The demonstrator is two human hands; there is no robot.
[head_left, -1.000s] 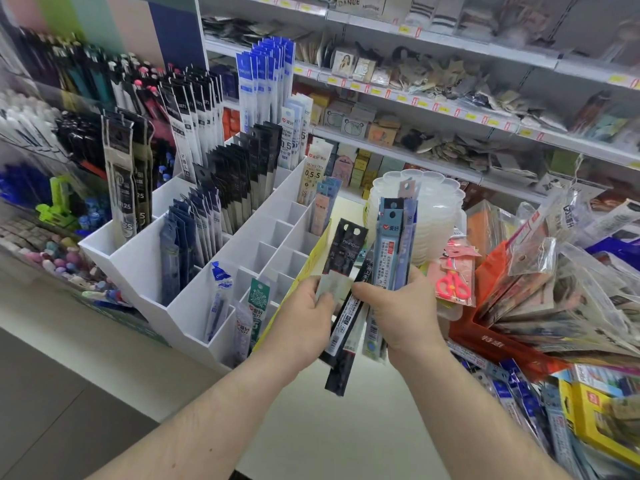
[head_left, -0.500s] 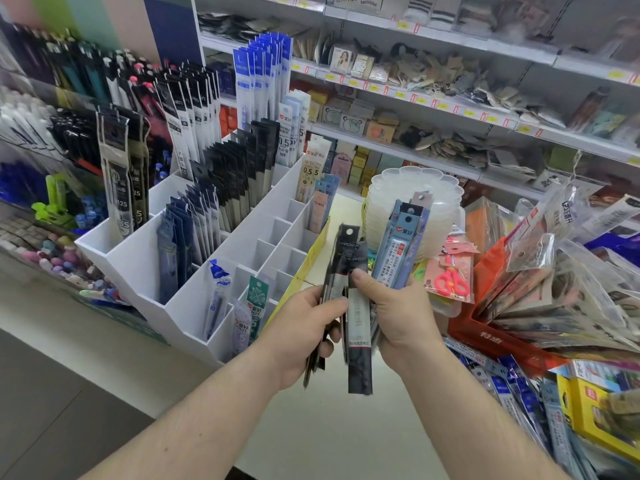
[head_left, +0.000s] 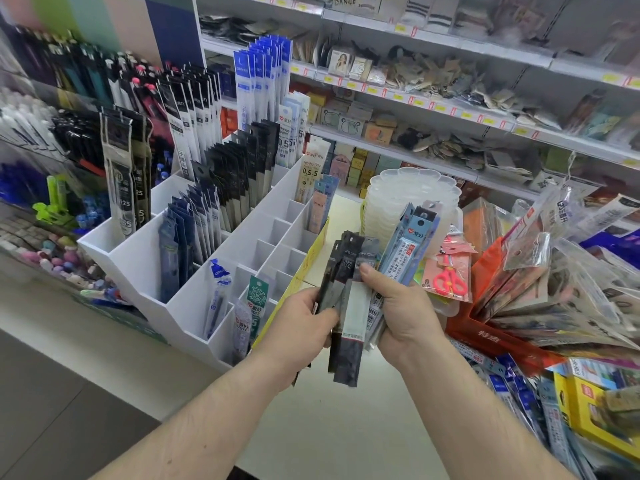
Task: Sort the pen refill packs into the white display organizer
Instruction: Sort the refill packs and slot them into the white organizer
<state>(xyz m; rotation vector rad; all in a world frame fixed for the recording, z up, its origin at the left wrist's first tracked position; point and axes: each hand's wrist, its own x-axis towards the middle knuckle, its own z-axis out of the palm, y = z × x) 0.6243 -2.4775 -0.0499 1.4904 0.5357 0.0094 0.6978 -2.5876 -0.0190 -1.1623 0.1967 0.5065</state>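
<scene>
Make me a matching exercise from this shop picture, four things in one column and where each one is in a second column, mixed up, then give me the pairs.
Things:
1. dark grey refill packs
2. light blue refill packs
3. green-topped refill pack
4. red-handled scissors in a pink pack

Places:
A. standing in a front slot of the white display organizer
B. fanned behind the right hand
C. lying right of both hands, beside the clear plastic trays
D. pinched between the left hand and the right thumb

Pairs: 1-D, 2-B, 3-A, 4-C

Organizer front cells seemingly open; rear packed
</scene>
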